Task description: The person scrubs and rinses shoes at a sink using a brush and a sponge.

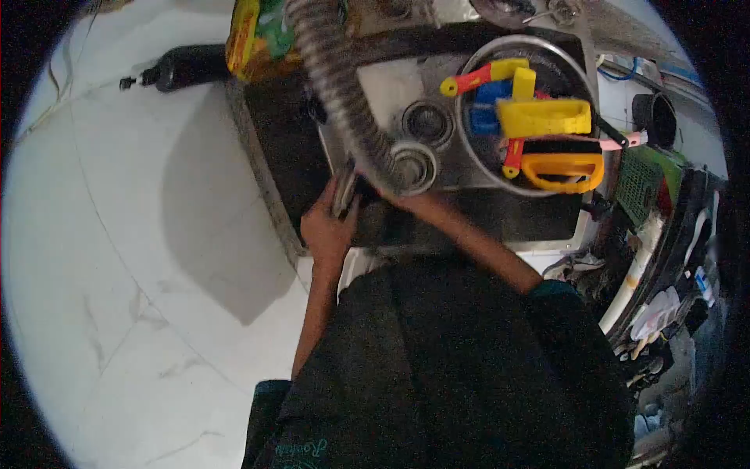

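Observation:
My left hand (324, 224) is closed around a narrow grey, metallic-looking piece (344, 190) at the front left of a dark-topped counter unit. What exactly it is, I cannot make out. My right hand (394, 197) reaches in from the right, close to the left one; its fingers are dark, blurred and partly hidden by a ribbed grey hose (332, 74). This hose curves down from the top of the view in front of both hands. Beside its lower end sits a round ring-shaped fitting (423, 166), with a dark round drain-like opening (427, 123) behind it.
Right of the hose stands a round metal basin (466, 148) holding yellow, red, blue and orange plastic tools. A black bottle-shaped object (191, 68) and a colourful bag (262, 39) are at upper left. Green crates (642, 184) and clutter line the right. White flooring (117, 234) lies left.

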A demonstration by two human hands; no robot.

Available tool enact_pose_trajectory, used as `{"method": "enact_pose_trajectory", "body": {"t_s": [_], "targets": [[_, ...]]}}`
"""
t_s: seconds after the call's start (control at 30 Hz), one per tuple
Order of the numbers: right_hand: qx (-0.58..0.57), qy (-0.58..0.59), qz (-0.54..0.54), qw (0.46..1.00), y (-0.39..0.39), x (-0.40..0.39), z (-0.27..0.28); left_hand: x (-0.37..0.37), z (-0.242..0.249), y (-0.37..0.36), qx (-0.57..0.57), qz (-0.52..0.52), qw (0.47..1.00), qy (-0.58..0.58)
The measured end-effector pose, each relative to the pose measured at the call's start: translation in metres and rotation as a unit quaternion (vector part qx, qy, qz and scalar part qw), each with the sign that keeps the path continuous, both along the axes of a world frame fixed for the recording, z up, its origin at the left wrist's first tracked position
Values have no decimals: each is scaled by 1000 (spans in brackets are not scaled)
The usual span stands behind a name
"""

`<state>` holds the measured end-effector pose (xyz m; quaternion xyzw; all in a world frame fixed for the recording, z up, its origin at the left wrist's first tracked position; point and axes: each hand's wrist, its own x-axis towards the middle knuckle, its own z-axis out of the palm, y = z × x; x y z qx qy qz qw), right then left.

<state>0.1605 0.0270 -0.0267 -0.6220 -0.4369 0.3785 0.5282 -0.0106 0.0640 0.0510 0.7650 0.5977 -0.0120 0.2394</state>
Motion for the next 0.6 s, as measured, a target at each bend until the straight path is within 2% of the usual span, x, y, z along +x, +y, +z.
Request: {"method": "enact_pose_trajectory", "body": {"t_s": [0.1, 0.13, 0.17, 0.2, 0.23, 0.3, 0.37, 0.4, 0.43, 0.47, 0.5, 0.53, 0.6], "targets": [[-92, 62, -18, 994, -20, -43, -112, 6, 1, -11, -15, -17, 999, 37], [-121, 47, -16, 991, -18, -47, -125, 8, 1, -12, -4, -36, 999, 35], [-110, 26, -7, 994, -15, -45, -119, 10, 0, -8, 11, -56, 998, 32], [-66, 16, 21, 997, -10, -35, -106, 2, -9, -5, 19, -38, 999, -27], [-63, 43, 39, 996, -1, -24, -104, -5, -16, -9, 13, -34, 999, -39], [-96, 98, 60, 989, 12, -10, -117, 0, -7, -12, 1, -24, 998, -54], [-70, 100, 74, 990, 15, -10, -124, -11, -18, -7, -12, -33, 999, -37], [-11, 72, 66, 995, 8, -16, -129, -16, -20, -6, -13, -42, 998, -43], [-50, 83, 62, 993, 7, -17, -136, -20, -19, -10, -18, -50, 997, -50], [-89, 93, 58, 990, 5, -18, -143, -22, -16, -11, 10, -115, 993, -35], [-127, 104, 53, 985, 8, -15, -136, -23, -13, -15, 13, -114, 993, -25], [-91, -48, 70, 992, -3, -23, -122, -25, -10, -15, 19, -117, 993, -16], [-61, -42, 62, 995, -20, -20, -113, -25, -12, -11, 22, -131, 991, -23]]}}
